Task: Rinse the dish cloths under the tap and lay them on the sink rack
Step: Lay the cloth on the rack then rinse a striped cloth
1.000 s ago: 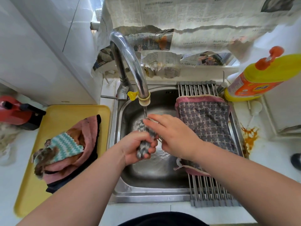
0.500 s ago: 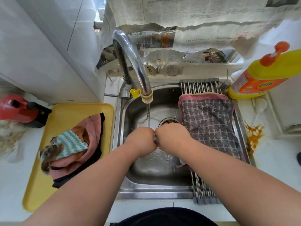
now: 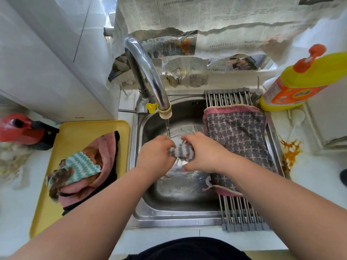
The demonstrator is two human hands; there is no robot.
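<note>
- Open room in the steel sink basin (image 3: 180, 203) lies toward 6 o'clock; the metal rod rack (image 3: 240, 212) borders it at 3 o'clock.
- The left hand (image 3: 155, 154) and right hand (image 3: 202, 152) clench the grey-striped dish cloth (image 3: 181, 151) under the chrome tap (image 3: 150, 72), its long axis running 9-to-3.

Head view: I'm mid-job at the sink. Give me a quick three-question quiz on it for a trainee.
1. True or false: the left hand and the right hand both grip the striped dish cloth below the running tap.
2. Where does the cross-patterned cloth lie? A: draped over the tap. B: spread on the sink rack. C: in the left hand.
3. Fill in: the pile of cloths left of the sink lies on a ___ tray.

Key: 1 true; 2 B; 3 yellow.
</note>
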